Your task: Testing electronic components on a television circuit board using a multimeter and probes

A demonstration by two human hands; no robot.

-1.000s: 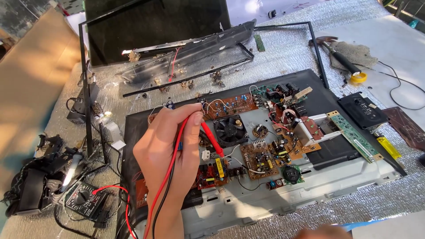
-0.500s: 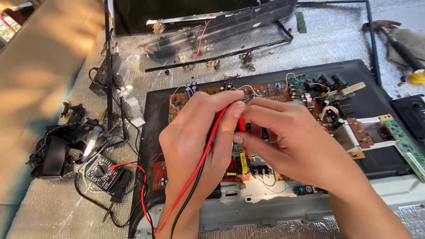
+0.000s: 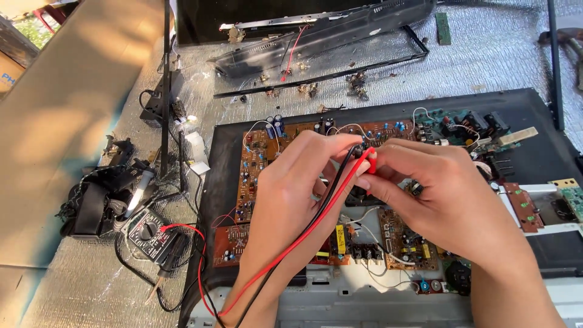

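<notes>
Both hands meet over a brown circuit board (image 3: 258, 161) full of components, lying in the open black back of a flat screen. My left hand (image 3: 291, 194) holds the black probe lead (image 3: 322, 203), which runs down over my wrist. My right hand (image 3: 446, 197) pinches the handle of the red probe (image 3: 368, 159), whose red lead (image 3: 291, 246) crosses my left hand. Both leads trail to a small black multimeter (image 3: 147, 234) on the left.
A soldering iron (image 3: 164, 279) lies by the multimeter. A heap of black parts and cables (image 3: 97, 200) sits at far left. A dismantled black frame (image 3: 328, 33) lies at the back on silver foil matting. Green boards (image 3: 467, 124) fill the right side.
My right hand came in from the lower right and took hold of the red probe, which my left hand held alone before. The view shifted closer over the board.
</notes>
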